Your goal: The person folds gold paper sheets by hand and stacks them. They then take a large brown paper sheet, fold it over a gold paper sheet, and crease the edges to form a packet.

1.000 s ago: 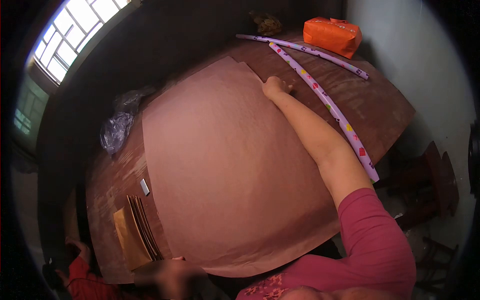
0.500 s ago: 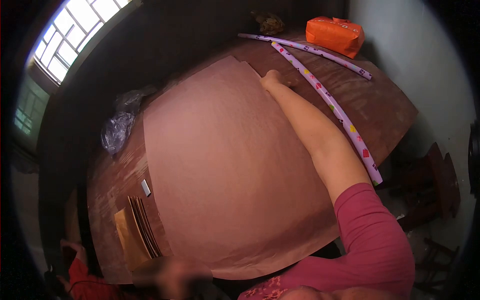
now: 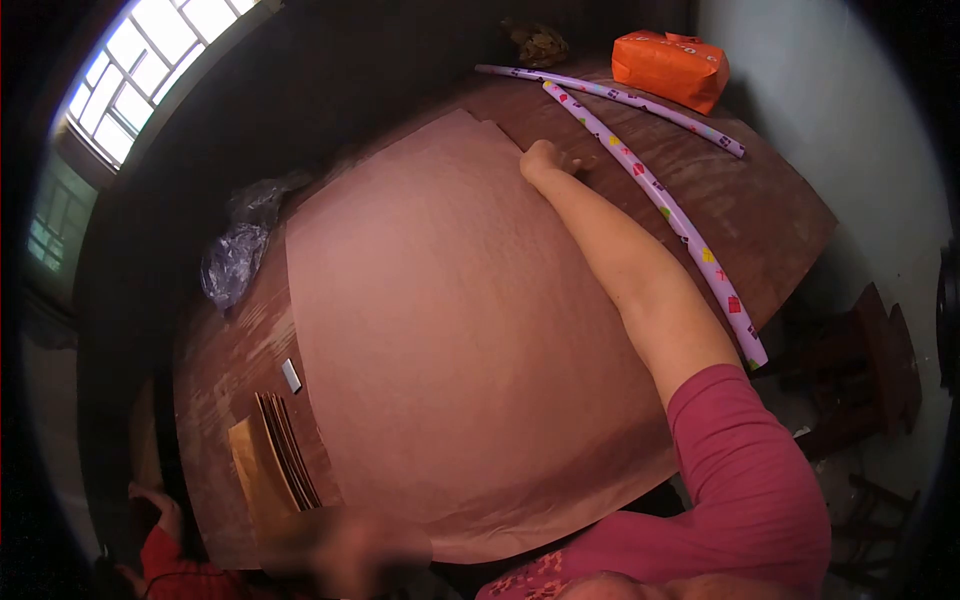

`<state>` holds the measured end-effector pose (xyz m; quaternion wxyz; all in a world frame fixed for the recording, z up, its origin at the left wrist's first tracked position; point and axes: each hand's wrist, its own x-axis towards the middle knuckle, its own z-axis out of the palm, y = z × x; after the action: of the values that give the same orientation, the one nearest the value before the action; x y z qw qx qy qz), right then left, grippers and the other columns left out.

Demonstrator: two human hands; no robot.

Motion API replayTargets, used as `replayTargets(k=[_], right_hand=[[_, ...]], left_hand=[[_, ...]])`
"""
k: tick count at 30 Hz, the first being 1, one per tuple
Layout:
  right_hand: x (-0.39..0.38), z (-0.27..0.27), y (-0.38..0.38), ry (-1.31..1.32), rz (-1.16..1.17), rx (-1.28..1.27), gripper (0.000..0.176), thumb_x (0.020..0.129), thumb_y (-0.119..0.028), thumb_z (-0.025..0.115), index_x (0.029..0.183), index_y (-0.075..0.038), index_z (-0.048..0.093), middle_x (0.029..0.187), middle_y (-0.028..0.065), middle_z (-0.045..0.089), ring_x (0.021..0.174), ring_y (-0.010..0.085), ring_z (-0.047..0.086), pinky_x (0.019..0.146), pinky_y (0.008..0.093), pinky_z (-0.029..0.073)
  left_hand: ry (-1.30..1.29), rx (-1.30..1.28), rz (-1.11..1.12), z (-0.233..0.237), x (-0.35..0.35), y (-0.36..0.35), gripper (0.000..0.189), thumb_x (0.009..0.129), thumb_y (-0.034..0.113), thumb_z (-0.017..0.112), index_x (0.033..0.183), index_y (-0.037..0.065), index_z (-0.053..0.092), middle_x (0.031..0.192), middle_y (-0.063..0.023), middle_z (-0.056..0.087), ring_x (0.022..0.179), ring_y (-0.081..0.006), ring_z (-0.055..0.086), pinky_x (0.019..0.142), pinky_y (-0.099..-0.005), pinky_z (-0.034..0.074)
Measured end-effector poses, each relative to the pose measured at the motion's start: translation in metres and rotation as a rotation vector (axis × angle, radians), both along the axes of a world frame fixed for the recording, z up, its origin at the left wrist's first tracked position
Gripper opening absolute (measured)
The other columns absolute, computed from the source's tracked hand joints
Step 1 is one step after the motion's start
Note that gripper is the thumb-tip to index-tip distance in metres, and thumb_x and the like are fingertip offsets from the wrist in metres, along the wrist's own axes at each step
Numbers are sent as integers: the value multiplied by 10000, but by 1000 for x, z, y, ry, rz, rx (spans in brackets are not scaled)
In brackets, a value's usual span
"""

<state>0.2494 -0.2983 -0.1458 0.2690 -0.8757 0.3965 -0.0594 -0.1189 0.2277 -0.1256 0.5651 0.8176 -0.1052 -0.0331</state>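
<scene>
Right hand (image 3: 543, 160): reaches to 1 o'clock, at the far edge of the paper; fingers loosely apart, with nothing seen in the grip (pressure on the edge, impossible to tell).
Left hand: not in view, so cannot tell if open or holding.
Brown paper (image 3: 450, 300): lies broad on the table (image 3: 780, 210), with double edge near 12 o'clock; appears able to slide or lift at this corner, without a visible pinch.
Near edge: curves at 6 o'clock, close to the pink shirt (image 3: 755, 475).
Patterned rolls (image 3: 665, 200): lie at 1 and 2 o'clock, beside the reaching arm; leave wider tabletop beyond, toward 2.
Orange bag (image 3: 670, 72): stands at 1 o'clock, behind the rolls.
Left side: narrower, with clear plastic (image 3: 235, 262) at 10, small silver object (image 3: 291, 375) at 9, folded golden sheets (image 3: 262, 470) at 8.
Person in red (image 3: 165, 560): at 8 o'clock, below the sheets.
</scene>
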Motion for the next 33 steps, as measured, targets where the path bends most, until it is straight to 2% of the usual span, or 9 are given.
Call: replayTargets(k=[5,15,17,18,23,32,33], right_hand=[[1,2,3,-66,-34,38,356,955,-295,543,1243,-142,687,1351,103,625,1318,275,537,1163,539,221],[6,-3,-2,-34,-49,11,372,958,-285,552,1277,-130,665,1380,126,602,1343,310,512,1176,557,211],[15,-17,-10,-54,-18,-8,687,879,-645,582,1293,-99,647,1395,140,586,1339,340,513,1153,590,255],[15,-16,-10,-40,-18,-11,692,879,-646,580,1295,-97,644,1395,143,585,1336,339,514,1151,595,255],[18,-20,-15,-28,7,-28,658,882,-634,581,1277,-113,662,1379,138,598,1325,335,527,1151,598,255],[16,-16,-14,-5,9,-65,542,918,-521,576,1278,-125,662,1383,132,596,1319,348,530,1127,673,225],[14,-17,-18,-46,53,-102,523,923,-510,567,1270,-131,665,1370,140,602,1306,360,536,1109,674,259]], left_hand=[[1,-3,-15,3,1,-4,167,778,100,767,901,-9,737,893,-97,719,1009,-263,632,958,-393,462],[-14,-10,-12,9,-3,-8,175,767,106,770,894,-10,737,892,-100,721,1006,-263,633,959,-396,461],[-20,-5,18,12,-11,-5,177,765,107,771,893,-10,737,892,-101,721,1005,-263,633,960,-397,461],[-24,0,40,19,-19,-6,178,764,108,771,892,-10,737,892,-101,721,1005,-263,634,960,-397,461],[-126,91,28,-7,-17,25,224,749,153,773,897,-11,740,897,-92,739,983,-264,650,973,-407,457],[-101,28,31,-6,-22,26,209,763,154,790,914,13,759,924,-89,747,1011,-265,650,967,-395,460],[-105,25,17,-6,-22,27,207,765,154,791,915,15,760,927,-86,747,1022,-267,646,965,-391,461]])
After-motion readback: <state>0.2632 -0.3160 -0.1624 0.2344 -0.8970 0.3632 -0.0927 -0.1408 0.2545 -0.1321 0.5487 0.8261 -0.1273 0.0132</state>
